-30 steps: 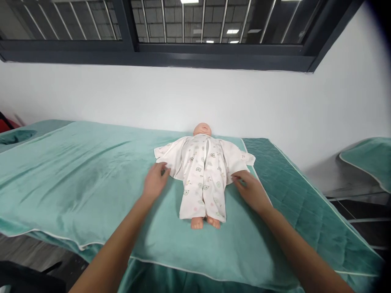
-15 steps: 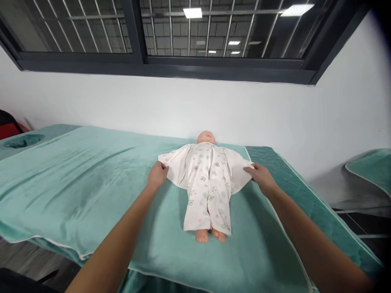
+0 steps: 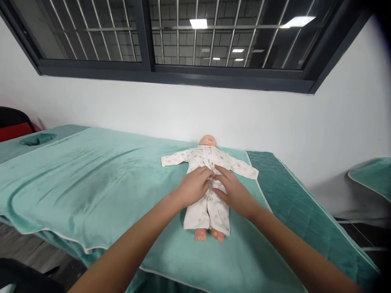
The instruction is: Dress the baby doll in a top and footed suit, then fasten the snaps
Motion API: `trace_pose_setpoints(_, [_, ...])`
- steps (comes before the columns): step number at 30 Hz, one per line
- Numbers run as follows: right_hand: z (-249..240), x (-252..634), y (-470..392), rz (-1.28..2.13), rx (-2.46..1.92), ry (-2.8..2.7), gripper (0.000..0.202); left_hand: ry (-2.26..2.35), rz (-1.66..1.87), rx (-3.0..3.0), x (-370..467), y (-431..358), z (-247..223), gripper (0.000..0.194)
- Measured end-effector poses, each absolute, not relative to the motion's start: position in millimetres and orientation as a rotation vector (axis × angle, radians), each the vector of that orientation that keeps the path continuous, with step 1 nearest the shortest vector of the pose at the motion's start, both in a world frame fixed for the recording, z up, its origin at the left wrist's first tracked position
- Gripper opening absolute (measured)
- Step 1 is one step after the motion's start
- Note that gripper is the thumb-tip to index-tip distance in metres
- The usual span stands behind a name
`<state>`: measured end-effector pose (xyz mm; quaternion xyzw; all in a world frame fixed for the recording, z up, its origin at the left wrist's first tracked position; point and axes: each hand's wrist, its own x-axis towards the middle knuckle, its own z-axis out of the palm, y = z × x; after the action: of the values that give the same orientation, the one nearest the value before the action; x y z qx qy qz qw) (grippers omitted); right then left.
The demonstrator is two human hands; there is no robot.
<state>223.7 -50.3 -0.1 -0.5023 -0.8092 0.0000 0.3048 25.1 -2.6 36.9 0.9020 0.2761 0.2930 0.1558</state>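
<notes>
A baby doll lies on its back, its bare feet toward me. It wears a white baby suit with small printed figures. The left sleeve and right sleeve are spread flat to the sides. Over the middle of the suit, my left hand has its fingers curled together; what is between the fingertips is hidden. Facing it, my right hand has fingers apart, thumb low, with the fingertips at the suit's front. Both hands cover the waist part.
The doll lies on a light green sheet with white piping, over a darker green quilted bed cover. A face hole shows at the bed's left. Behind are a white wall and a barred window. Another green bed corner stands right.
Both hands have left the outer edges of the white cloth flaps and come together over the suit's middle. The wide flaps are folded inward, and the printed sleeves now show.
</notes>
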Motion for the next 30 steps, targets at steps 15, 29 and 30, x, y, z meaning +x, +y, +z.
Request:
trace_pose_setpoints(15, [6.6,243.2,-52.7,-0.09,-1.643,-1.916,0.027,1.155,1.043,2.15,6.8,25.9,18.7,0.025])
trace_pose_setpoints(29, [33.6,235.7,130.8,0.324,-1.912,-1.469,0.024,1.315,0.869,2.018,83.6,194.0,31.9,0.013])
trace_pose_setpoints(30, [31.0,240.3,129.6,0.376,-1.869,-1.447,0.025,1.312,0.923,2.003,85.9,192.8,31.5,0.012])
